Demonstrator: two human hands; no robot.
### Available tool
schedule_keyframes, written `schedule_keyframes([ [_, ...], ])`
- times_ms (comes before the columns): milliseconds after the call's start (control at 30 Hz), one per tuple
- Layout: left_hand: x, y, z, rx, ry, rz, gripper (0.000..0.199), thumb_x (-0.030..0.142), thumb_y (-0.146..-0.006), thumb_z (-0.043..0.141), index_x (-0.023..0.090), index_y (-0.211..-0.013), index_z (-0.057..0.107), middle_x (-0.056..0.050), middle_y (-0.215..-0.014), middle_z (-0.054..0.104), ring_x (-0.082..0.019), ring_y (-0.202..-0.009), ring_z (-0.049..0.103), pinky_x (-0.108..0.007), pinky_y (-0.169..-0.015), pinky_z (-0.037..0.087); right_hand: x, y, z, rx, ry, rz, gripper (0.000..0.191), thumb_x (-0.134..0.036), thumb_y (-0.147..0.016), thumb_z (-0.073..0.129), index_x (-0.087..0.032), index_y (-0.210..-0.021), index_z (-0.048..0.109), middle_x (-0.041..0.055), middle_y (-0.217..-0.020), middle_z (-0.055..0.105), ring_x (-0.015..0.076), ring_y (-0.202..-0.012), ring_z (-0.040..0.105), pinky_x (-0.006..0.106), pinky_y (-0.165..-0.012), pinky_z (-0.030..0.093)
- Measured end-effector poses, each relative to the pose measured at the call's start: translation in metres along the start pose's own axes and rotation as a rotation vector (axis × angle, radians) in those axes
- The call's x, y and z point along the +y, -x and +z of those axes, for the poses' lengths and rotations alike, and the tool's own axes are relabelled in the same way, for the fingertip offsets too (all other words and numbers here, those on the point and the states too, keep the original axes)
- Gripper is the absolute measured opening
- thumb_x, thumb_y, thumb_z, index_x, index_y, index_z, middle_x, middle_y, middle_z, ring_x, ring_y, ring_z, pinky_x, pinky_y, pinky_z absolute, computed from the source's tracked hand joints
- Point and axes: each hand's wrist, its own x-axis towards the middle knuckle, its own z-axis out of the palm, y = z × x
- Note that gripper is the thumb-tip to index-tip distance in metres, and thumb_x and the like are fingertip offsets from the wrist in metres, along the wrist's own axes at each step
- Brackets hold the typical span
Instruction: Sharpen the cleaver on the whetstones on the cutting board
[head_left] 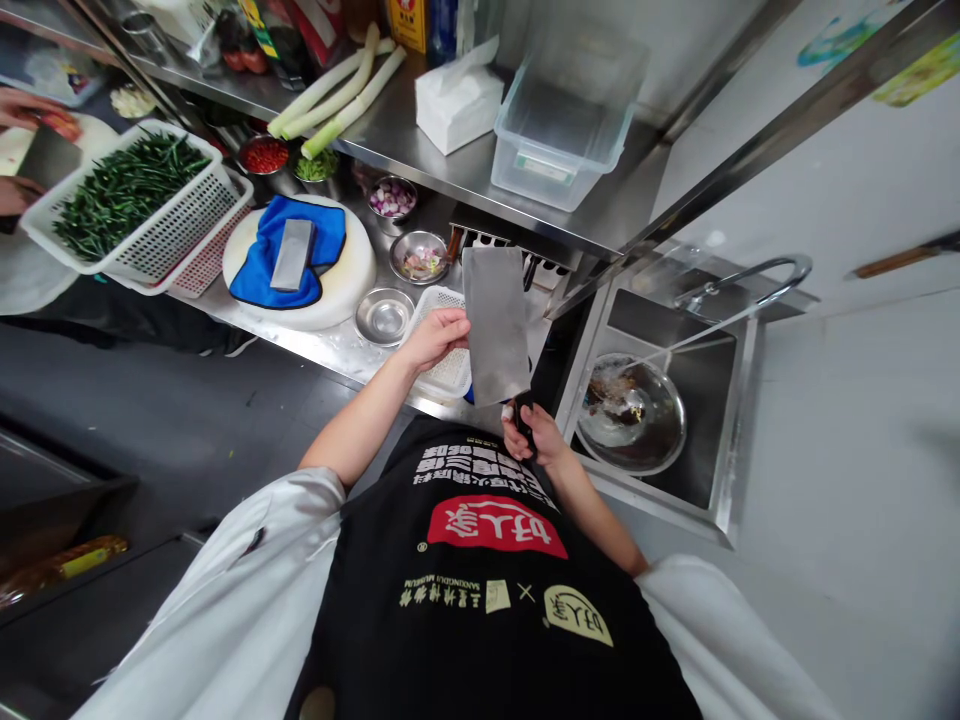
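A sink (708,395) and chopping board (357,255) show a kitchen.

From afar, I reach both white-sleeved arms (364,420) forward; my bare-handed left grip (436,338) extends its fingers inward, my bare-handed right grip (534,437) curls closed.

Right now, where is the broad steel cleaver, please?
In the head view, the cleaver is just right of centre, between the left hand and the rectangular metal sink, its dark handle in the right hand.
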Motion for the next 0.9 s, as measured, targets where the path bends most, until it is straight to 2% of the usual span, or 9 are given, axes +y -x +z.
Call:
schedule_keyframes([
  [233,0.001,0.002,-0.002,-0.011,0.004,-0.012,0.056,0.06,-0.062,0.098,0.013,-0.086,0.078,-0.007,-0.088,0.076,-0.016,-0.081,0.072,-0.029,-0.083,0.059,-0.002,-0.002,0.001,-0.056,-0.024,0.016,0.049,-0.066,-0.091,0.074,-0.021,-0.1,0.058,-0.011,-0.053,0.044,0.0071,-0.031,0.03,0.022,-0.036,0.037],
  [400,0.004,0.0,-0.003,0.013,0.012,-0.022,0.059,0.064,-0.062,0.096,0.013,-0.085,0.078,-0.005,-0.08,0.073,-0.013,-0.074,0.069,-0.025,-0.074,0.056,-0.002,-0.003,0.0,0.031,0.057,-0.013,0.052,-0.068,-0.09,0.075,-0.02,-0.098,0.058,-0.0098,-0.052,0.046,0.0081,-0.032,0.034,0.022,-0.036,0.037],
  [500,0.006,0.0,-0.003,0.069,-0.041,0.034,0.054,0.059,-0.06,0.098,0.013,-0.077,0.075,-0.001,-0.072,0.068,-0.009,-0.065,0.062,-0.023,-0.068,0.052,-0.002,-0.005,-0.001,0.083,0.124,-0.039,0.052,-0.067,-0.09,0.075,-0.019,-0.098,0.059,-0.0084,-0.053,0.048,0.0095,-0.034,0.04,0.023,-0.037,0.037],
  [600,0.005,0.0,-0.005,0.079,-0.076,0.065,0.052,0.056,-0.061,0.099,0.012,-0.072,0.072,0.0,-0.07,0.066,-0.008,-0.062,0.058,-0.022,-0.064,0.048,-0.004,-0.005,-0.002,0.085,0.142,-0.033,0.053,-0.068,-0.089,0.076,-0.019,-0.099,0.058,-0.0083,-0.052,0.048,0.0096,-0.034,0.039,0.022,-0.037,0.036],
  [800,0.004,0.002,-0.013,-0.01,-0.029,-0.001,0.054,0.059,-0.062,0.098,0.012,-0.077,0.075,-0.005,-0.079,0.072,-0.013,-0.075,0.068,-0.027,-0.077,0.056,-0.006,-0.004,-0.002,0.068,0.138,-0.01,0.055,-0.069,-0.087,0.077,-0.019,-0.098,0.058,-0.0082,-0.052,0.048,0.0094,-0.034,0.04,0.022,-0.036,0.036],
  [900,0.009,-0.002,-0.014,-0.003,0.018,0.012,0.058,0.061,-0.06,0.098,0.012,-0.083,0.077,-0.004,-0.078,0.072,-0.013,-0.073,0.07,-0.026,-0.074,0.058,-0.006,-0.005,-0.002,0.079,0.146,-0.016,0.055,-0.069,-0.087,0.077,-0.018,-0.098,0.058,-0.008,-0.052,0.048,0.009,-0.034,0.039,0.022,-0.036,0.035],
])
